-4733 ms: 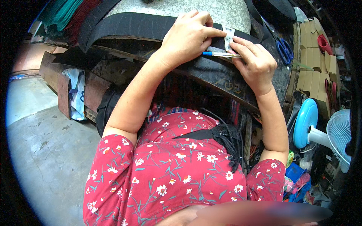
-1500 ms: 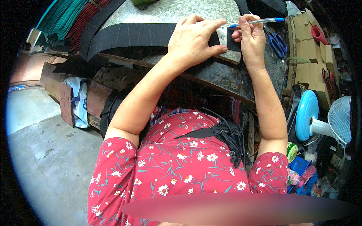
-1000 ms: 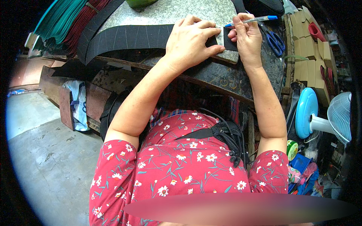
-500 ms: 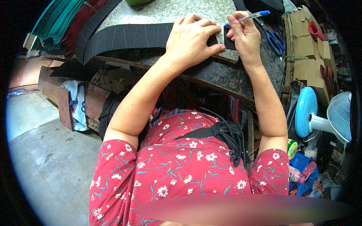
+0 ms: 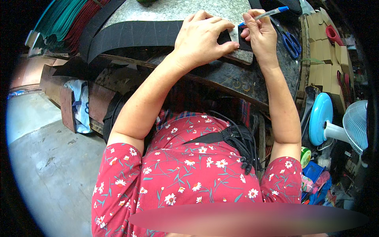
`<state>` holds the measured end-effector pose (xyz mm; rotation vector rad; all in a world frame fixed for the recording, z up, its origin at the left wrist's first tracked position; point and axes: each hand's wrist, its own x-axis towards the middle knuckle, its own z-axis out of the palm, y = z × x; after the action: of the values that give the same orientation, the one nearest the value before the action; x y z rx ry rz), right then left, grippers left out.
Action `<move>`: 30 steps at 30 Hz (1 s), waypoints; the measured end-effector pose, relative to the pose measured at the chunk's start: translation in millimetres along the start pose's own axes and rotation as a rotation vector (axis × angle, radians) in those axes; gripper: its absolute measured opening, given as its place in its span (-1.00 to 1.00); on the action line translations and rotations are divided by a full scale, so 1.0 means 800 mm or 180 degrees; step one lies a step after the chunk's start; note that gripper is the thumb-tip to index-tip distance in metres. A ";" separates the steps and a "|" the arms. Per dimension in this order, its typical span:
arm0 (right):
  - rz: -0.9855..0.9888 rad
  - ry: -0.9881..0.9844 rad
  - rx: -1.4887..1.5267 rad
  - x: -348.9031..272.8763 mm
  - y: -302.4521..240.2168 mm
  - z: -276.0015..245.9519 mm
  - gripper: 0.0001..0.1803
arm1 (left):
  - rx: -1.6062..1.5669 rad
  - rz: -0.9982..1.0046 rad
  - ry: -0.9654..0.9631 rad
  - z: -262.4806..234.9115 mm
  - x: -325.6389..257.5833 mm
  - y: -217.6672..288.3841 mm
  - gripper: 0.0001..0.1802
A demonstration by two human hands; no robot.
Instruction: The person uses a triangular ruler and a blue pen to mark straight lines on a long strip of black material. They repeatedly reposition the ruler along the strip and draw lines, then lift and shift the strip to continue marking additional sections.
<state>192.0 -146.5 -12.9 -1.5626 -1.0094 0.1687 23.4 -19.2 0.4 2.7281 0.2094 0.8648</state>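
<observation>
Head view: spreading L hand (image 5: 199, 39) over black strip (image 5: 138, 36) along near edge of speckled slab (image 5: 173, 11), holding thumb wide of fingers, seemingly touching white piece (image 5: 234, 34) lying across strip; prob. bracing both vs. slipping. Pinching pen (image 5: 272, 13) in R hand (image 5: 260, 37), angling tip down near piece's R edge, prob. for control; not telling if touching. Counting: 1 pen, 1 white piece, 1 slab, 1 pr. blue-handled scissors (image 5: 291, 44) R of R hand; not counting strips (overlapping).

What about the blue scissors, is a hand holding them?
No, the blue scissors lie on the dark table, apart from the left hand and right hand.
</observation>
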 end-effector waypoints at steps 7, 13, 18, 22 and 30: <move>-0.0099 -0.0088 -0.0079 -0.001 -0.003 0.000 -0.80 | -0.0050 0.0002 0.0230 0.004 0.000 0.004 -0.61; 0.0061 -0.0244 0.0050 0.001 -0.005 -0.003 -0.80 | 0.0184 -0.0040 0.0011 0.001 0.000 0.009 -0.50; -0.0121 -0.0117 0.0018 0.002 -0.004 0.000 -0.83 | 0.0137 0.0057 0.0249 0.006 0.001 0.008 -0.56; -0.0119 -0.0395 -0.0030 -0.004 -0.006 -0.007 -0.83 | 0.0143 0.0027 0.0193 0.007 0.001 0.008 -0.54; 0.0029 -0.0096 0.0169 0.003 -0.005 0.003 -0.81 | 0.0163 0.0080 0.0238 0.007 0.002 0.007 -0.56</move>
<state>189.7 -143.2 -8.8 -1.5206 -1.0136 0.2244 28.0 -25.1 -1.9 2.7535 0.2155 0.9824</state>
